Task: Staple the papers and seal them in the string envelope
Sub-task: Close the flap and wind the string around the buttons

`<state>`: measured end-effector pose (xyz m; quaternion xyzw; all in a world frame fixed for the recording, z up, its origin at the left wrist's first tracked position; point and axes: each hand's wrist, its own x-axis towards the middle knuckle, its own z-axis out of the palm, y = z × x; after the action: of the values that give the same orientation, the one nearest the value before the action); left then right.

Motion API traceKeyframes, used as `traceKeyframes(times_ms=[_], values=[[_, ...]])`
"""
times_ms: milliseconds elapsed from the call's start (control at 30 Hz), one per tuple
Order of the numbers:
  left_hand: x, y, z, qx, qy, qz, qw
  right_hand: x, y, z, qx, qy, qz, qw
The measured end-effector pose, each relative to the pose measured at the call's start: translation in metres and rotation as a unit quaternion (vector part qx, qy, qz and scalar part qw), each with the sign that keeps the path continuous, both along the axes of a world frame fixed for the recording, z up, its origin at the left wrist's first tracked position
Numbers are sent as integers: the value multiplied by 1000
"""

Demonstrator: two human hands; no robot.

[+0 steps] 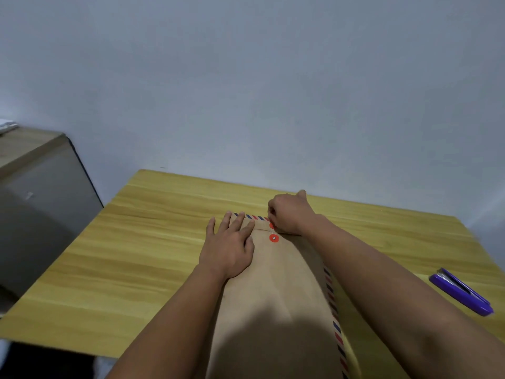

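A brown string envelope (281, 291) with a red and blue striped border lies lengthwise on the wooden table (153, 242), its flap folded down at the far end. Two red button discs sit near the flap; the lower disc (273, 238) is in full view, the upper one partly hidden by my fingers. My left hand (229, 247) lies flat on the envelope's left side, fingers spread. My right hand (289, 214) is closed at the upper disc, pinching the thin white string. No papers are visible.
A purple stapler (461, 292) lies on the table at the right, near the edge. A grey cabinet (41, 203) stands to the left of the table. A plain wall rises right behind the table's far edge.
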<state>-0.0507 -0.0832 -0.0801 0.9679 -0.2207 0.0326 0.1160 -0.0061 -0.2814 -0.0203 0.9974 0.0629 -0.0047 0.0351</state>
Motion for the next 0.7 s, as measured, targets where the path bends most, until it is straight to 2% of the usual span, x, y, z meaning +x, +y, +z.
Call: traceKeyframes(times_ms=[200, 433, 600, 700], values=[[1, 1, -2, -2, 1, -2, 1000, -10, 22, -2, -79, -7, 52, 996], [1, 0, -2, -3, 6, 1, 1000, -53, 3, -9, 23, -42, 60, 997], [0, 0, 0, -10, 7, 6, 1000, -78, -17, -14, -19, -90, 115, 989], [1, 0, -1, -9, 8, 6, 1000, -88, -22, -17, 0, -87, 102, 991]])
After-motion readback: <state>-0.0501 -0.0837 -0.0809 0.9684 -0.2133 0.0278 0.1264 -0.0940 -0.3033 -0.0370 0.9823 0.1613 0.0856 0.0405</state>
